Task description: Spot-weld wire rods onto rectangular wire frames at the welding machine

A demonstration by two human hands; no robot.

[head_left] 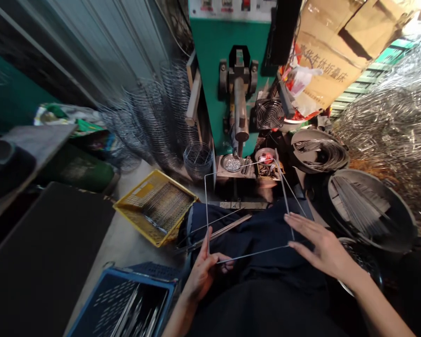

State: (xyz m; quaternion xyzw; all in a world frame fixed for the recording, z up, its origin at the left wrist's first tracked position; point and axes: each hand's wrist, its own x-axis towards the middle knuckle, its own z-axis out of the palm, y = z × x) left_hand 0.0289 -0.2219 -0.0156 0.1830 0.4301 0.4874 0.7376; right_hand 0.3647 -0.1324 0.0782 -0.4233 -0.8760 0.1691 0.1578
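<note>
A thin rectangular wire frame (206,201) lies over my dark-clothed lap, its far side reaching toward the green machine (238,70). My left hand (205,271) is closed, pinching the frame's near left corner. My right hand (319,245) rests on the near right corner with fingers stretched out along the wire. Several loose straight rods (228,227) lie across my lap under the frame.
A yellow crate (154,206) of wire pieces sits left of my knees, a blue crate (126,304) nearer. Round basins (372,210) with rods stand at right, beside heaps of shiny wire (400,121). Coiled springs (154,117) lean at the back left.
</note>
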